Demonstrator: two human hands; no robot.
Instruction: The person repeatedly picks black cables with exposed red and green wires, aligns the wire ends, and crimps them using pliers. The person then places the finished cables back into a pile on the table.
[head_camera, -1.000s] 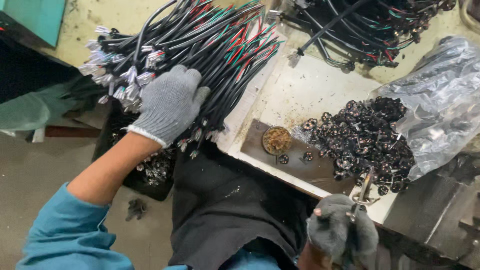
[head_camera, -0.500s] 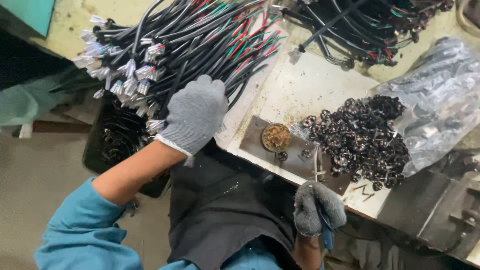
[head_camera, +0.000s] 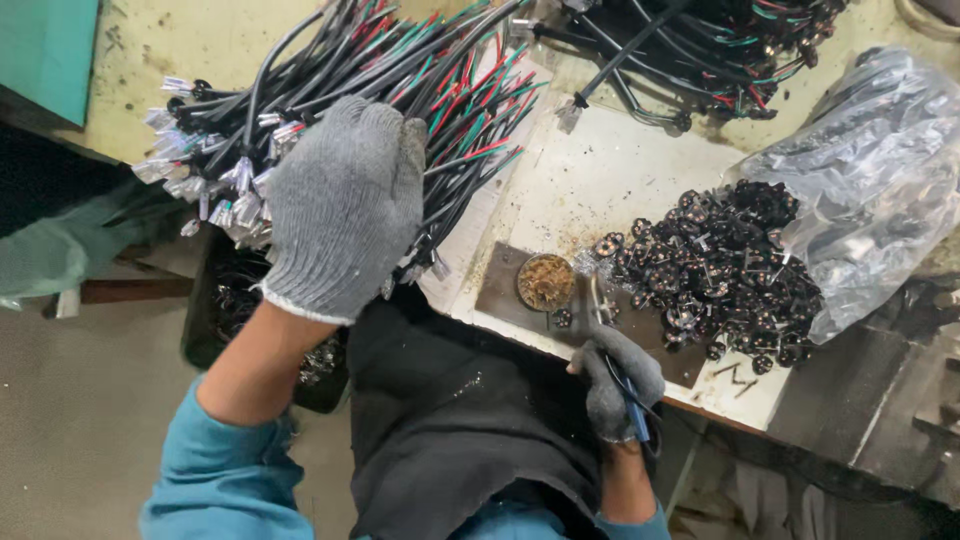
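Observation:
My left hand (head_camera: 342, 205), in a grey knit glove, lies flat on a thick bundle of black, red and green wires (head_camera: 400, 90) whose metal-tipped ends (head_camera: 195, 180) hang over the bench edge; whether its fingers grip the wires is hidden. My right hand (head_camera: 618, 378), also gloved, is closed on a thin tool with a blue handle (head_camera: 632, 408); its metal tip (head_camera: 597, 300) points up beside a small round tin of brownish paste (head_camera: 546, 282). A heap of small black round parts (head_camera: 720, 270) lies just right of the tip.
A clear plastic bag (head_camera: 870, 190) spills the black parts onto a white board (head_camera: 600, 180). More wire bundles (head_camera: 700, 50) lie at the back. A dark bin (head_camera: 220, 300) stands under the bench edge. A black apron (head_camera: 460, 420) covers my lap.
My left hand slid right and upward along the wire bundle. My right hand rose from my lap to the bench edge, bringing the tool tip close to the paste tin.

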